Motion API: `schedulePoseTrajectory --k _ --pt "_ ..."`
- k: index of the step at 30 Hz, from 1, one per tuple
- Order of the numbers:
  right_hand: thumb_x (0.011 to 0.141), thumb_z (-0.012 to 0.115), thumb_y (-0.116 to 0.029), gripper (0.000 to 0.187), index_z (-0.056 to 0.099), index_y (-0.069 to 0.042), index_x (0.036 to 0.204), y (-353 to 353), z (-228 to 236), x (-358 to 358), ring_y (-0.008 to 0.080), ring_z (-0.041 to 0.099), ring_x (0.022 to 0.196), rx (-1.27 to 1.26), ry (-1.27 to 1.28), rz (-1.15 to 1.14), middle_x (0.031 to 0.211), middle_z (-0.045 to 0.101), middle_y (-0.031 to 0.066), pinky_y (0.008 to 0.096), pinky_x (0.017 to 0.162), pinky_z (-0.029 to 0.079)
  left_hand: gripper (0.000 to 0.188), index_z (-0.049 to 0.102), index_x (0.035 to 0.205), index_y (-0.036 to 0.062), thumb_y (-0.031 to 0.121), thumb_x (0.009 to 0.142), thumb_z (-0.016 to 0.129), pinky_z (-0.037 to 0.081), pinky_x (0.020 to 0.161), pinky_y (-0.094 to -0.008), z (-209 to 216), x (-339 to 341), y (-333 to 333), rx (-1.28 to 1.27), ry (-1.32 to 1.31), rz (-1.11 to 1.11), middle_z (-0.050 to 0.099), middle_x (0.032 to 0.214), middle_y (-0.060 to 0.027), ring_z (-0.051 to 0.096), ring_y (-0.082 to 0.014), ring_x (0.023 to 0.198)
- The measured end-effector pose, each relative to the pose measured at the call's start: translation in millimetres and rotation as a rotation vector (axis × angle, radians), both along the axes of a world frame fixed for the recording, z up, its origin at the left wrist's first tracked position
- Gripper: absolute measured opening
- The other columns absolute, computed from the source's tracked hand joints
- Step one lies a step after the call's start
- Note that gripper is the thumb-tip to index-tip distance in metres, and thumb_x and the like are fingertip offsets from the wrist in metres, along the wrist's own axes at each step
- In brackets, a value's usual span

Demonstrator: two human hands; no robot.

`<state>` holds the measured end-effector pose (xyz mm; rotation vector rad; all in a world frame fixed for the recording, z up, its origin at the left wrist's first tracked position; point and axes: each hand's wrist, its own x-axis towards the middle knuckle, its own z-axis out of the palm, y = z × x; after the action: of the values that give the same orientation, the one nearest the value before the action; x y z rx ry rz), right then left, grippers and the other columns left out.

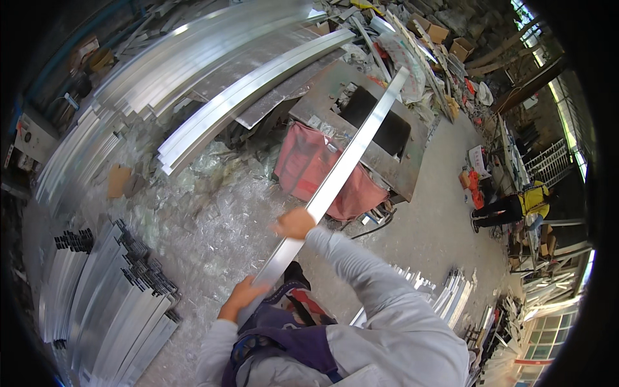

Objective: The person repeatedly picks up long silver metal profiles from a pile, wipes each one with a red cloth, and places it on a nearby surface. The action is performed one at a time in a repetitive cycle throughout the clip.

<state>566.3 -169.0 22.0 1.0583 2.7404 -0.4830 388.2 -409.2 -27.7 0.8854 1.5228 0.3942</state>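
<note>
I hold one long silver aluminium profile bar [351,155] that runs from near my waist up and away to the right, its far end over a metal work table [322,90]. My left hand [240,295] grips the near end of the bar, low and close to my body. My right hand [294,223] is closed around the bar further along, about a hand's length higher. Both sleeves are light grey.
Stacks of cut aluminium profiles [109,303] lie on the floor at lower left; long bars [219,71] are piled at the back. A red cloth [316,168] hangs off the work table. More profiles [445,293] lie at right. A person in yellow [519,203] crouches far right.
</note>
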Motion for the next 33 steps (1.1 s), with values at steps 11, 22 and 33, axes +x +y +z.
schedulePoseTrajectory --k 11,22,33 --pt "0.096 0.044 -0.042 0.043 0.065 -0.012 0.075 -278 -30 -101 0.0279 0.066 0.068 -0.154 0.394 0.262 0.071 0.066 0.0081 0.0417 0.064 0.052 0.069 0.057 0.121 0.0038 0.045 0.071 0.081 0.048 0.089 -0.0334 -22 -116 -305 -0.121 -0.102 0.178 0.067 0.106 -0.0139 0.063 -0.0216 0.099" --pt "0.091 0.049 -0.036 0.034 0.066 -0.011 0.076 58 -20 31 0.0345 0.064 0.073 0.124 0.315 0.054 0.074 0.065 0.0150 0.0484 0.067 0.051 0.077 0.058 0.120 -0.0012 0.057 0.073 0.074 0.048 0.090 -0.0386 36 33 64 0.062 0.107 0.038 0.065 0.114 -0.0225 0.063 -0.0331 0.107" --pt "0.086 0.063 -0.023 0.024 0.056 -0.010 0.067 329 67 138 0.0273 0.054 0.074 0.960 0.321 -0.210 0.067 0.055 0.0071 0.0387 0.069 0.045 0.087 0.058 0.124 -0.0026 0.067 0.073 0.066 0.047 0.092 -0.0421 96 143 382 0.234 0.101 -0.133 0.064 0.116 -0.0252 0.061 -0.0406 0.109"
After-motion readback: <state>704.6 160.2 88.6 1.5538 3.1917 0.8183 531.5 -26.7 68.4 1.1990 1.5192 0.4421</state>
